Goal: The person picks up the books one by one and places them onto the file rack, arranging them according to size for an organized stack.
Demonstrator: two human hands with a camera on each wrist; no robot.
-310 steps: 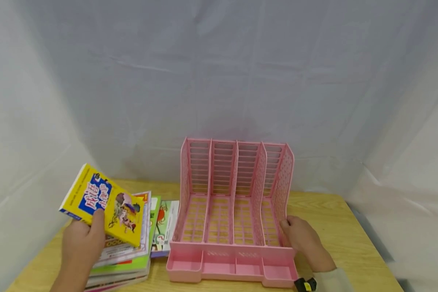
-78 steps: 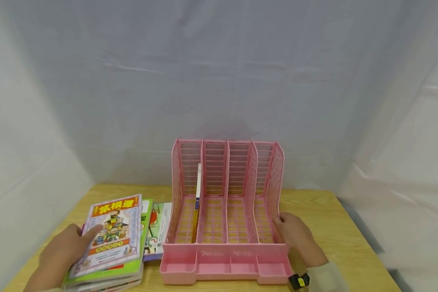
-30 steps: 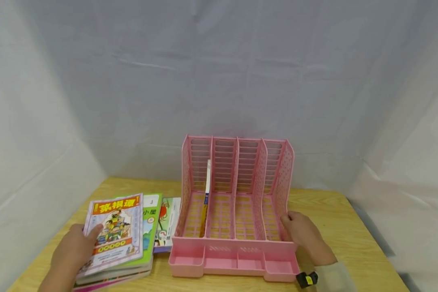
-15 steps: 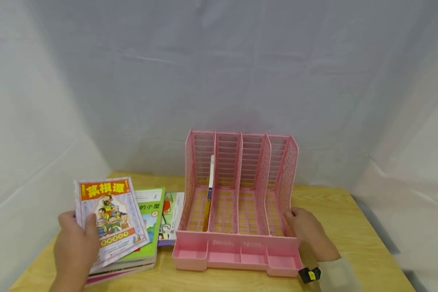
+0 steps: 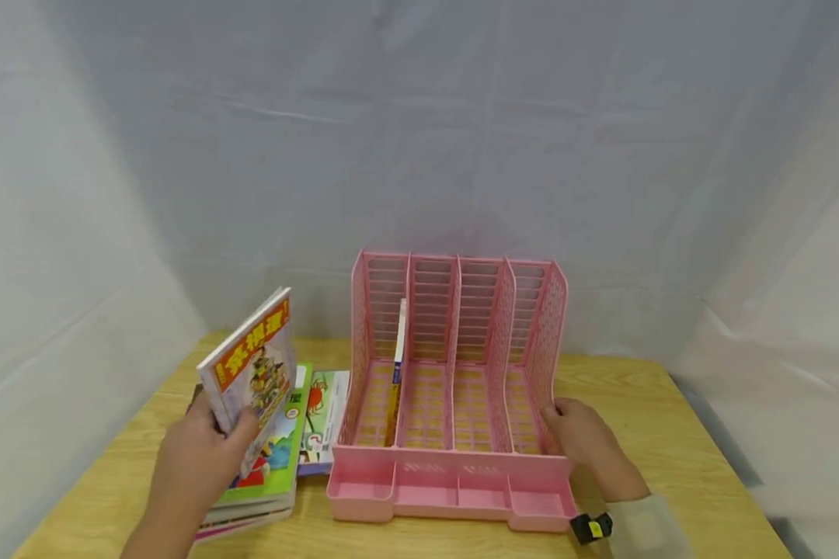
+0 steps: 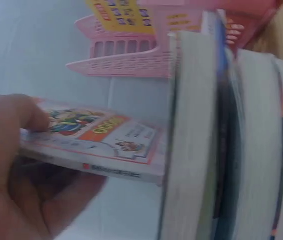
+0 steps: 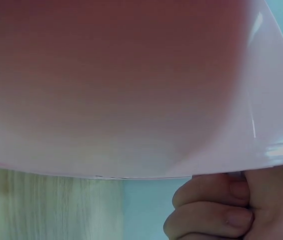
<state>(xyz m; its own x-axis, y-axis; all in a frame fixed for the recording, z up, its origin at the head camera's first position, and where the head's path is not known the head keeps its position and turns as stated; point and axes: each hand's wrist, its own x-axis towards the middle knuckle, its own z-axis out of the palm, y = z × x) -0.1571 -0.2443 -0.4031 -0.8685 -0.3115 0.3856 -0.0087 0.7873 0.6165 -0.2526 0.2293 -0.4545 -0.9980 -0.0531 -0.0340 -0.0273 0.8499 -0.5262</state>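
Pale right sleeve (image 5: 649, 529); boxy black wrist device (image 5: 582, 531), small yellow patch (image 5: 596, 529).

Seen from above, the raised book (image 5: 262, 373) hides the fingertips of the left hand (image 5: 197, 464), its title blurred. The green book (image 5: 278, 481) covers the fronts of the lower books (image 5: 255, 516), fine print on the crab book (image 5: 322, 423) is unreadably small, and the counter (image 5: 629, 396) runs past the bottom edge.

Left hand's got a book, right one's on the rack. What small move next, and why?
I'd probably swing the orange-titled book right, toward the pink rack's leftmost compartment. The left hand grips it tilted up at the stack, the right hand holds the rack's side, and there's room left of the yellow book.
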